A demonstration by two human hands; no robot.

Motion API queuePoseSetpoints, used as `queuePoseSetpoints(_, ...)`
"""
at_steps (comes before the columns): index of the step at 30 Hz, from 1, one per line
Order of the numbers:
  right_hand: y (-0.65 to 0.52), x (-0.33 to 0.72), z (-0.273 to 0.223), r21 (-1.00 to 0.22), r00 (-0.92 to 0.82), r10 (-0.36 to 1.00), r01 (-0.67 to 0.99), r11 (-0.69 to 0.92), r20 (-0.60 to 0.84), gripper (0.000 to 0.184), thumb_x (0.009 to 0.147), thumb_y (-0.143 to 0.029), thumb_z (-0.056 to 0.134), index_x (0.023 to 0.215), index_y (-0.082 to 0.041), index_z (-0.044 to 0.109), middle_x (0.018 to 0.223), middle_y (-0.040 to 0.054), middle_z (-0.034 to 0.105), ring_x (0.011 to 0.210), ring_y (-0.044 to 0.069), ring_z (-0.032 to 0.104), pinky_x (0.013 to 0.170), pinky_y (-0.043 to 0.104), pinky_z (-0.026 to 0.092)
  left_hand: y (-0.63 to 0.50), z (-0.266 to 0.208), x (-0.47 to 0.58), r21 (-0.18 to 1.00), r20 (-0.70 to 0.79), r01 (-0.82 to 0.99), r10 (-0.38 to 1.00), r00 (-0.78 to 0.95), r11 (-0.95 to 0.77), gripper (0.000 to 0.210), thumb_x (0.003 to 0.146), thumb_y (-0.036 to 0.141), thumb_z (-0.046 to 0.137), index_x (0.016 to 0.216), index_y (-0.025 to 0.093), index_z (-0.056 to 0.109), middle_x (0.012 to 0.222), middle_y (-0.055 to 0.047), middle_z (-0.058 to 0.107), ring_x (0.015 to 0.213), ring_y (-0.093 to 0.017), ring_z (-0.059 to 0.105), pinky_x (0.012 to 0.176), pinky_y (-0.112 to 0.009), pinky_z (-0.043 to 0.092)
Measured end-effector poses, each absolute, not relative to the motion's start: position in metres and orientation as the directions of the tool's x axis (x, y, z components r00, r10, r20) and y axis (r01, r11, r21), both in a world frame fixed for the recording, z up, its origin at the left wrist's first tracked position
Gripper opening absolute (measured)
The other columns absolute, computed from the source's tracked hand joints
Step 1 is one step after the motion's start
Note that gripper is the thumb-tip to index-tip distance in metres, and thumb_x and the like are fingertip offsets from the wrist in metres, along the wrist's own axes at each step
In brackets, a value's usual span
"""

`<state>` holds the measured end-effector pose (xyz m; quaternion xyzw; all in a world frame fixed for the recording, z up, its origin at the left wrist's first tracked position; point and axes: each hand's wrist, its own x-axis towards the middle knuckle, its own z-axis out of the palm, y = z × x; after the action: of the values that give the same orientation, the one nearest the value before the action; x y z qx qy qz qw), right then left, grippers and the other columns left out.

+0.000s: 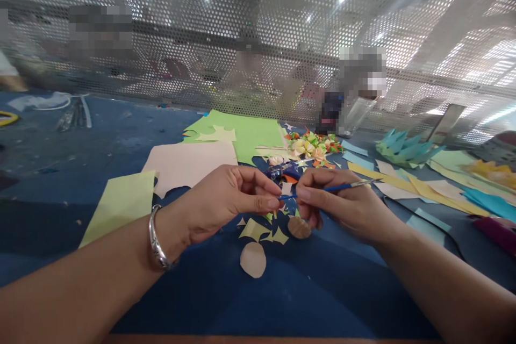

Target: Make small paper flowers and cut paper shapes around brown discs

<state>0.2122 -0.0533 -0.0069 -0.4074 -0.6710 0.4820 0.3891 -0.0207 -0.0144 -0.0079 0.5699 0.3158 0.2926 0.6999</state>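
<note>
A thin paintbrush (341,187) with a blue handle lies across both hands, its bristle end pointing right. My right hand (336,199) is closed around the handle, thumb and fingers pinching it. My left hand (237,193) pinches the other end of the handle between thumb and fingertips; whether a small scrap is also there is hidden. Below the hands on the blue table lie a pale paper circle (253,260), a brownish round piece (299,227) beside my right fingers, and pale yellow paper scraps (253,230).
Behind the hands lie a pink sheet (189,164), a green sheet (250,129), a yellow-green sheet (121,204) and a heap of small paper flowers (312,145). To the right are paper strips (382,176) and a teal paper flower (403,150). A perforated metal screen (226,27) stands behind.
</note>
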Motion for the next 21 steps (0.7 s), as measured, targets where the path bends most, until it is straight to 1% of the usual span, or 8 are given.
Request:
queuePoseSetpoints(4,-0.054,0.212,-0.009,-0.966,-0.37,0.92,0.158,0.203,0.133,0.036,0.094,-0.046,0.071,0.076,-0.015,0.067,0.063,0.0003,0.067,0.05,0.008,0.063,0.048,0.016,0.054,-0.015,-0.005,-0.019,0.995,-0.079,-0.001,0.797,0.598,0.1,0.026,0.071,0.025,0.093,0.09,0.015,0.076,0.08,-0.001,0.075,0.079,-0.011,0.066,0.077,-0.023,0.05)
queuePoseSetpoints(7,-0.053,0.212,-0.01,-0.968,-0.367,0.921,0.154,0.198,0.13,0.037,0.094,-0.046,0.071,0.075,-0.015,0.067,0.062,0.0001,0.067,0.049,0.008,0.063,0.047,0.016,0.053,-0.016,-0.006,-0.018,0.996,-0.074,0.008,0.804,0.59,0.086,0.028,0.071,0.026,0.093,0.089,0.015,0.075,0.079,-0.001,0.074,0.079,-0.011,0.065,0.077,-0.024,0.049)
queuePoseSetpoints(11,-0.053,0.212,-0.008,-0.964,-0.374,0.918,0.17,0.203,0.128,0.036,0.093,-0.046,0.073,0.076,-0.015,0.066,0.063,0.0006,0.067,0.049,0.009,0.064,0.047,0.017,0.054,-0.017,-0.005,-0.019,0.993,-0.097,0.006,0.795,0.598,0.117,0.028,0.07,0.024,0.092,0.09,0.016,0.074,0.079,0.001,0.072,0.078,-0.01,0.064,0.077,-0.024,0.049)
queuePoseSetpoints(15,-0.055,0.213,-0.006,-0.959,-0.388,0.912,0.179,0.218,0.135,0.035,0.093,-0.045,0.072,0.077,-0.015,0.066,0.064,0.001,0.068,0.05,0.01,0.065,0.048,0.018,0.055,-0.017,0.001,-0.023,0.98,-0.158,0.002,0.767,0.622,0.2,0.031,0.069,0.02,0.093,0.093,0.016,0.073,0.082,-0.001,0.074,0.081,-0.012,0.068,0.078,-0.024,0.05)
queuePoseSetpoints(21,-0.057,0.212,-0.003,-0.946,-0.401,0.904,0.206,0.249,0.151,0.034,0.095,-0.044,0.071,0.076,-0.015,0.065,0.064,0.002,0.069,0.051,0.01,0.066,0.049,0.018,0.056,-0.015,0.005,-0.024,0.971,-0.154,-0.042,0.743,0.651,0.237,0.019,0.082,0.027,0.084,0.089,0.013,0.073,0.086,-0.003,0.072,0.08,-0.012,0.068,0.076,-0.024,0.053)
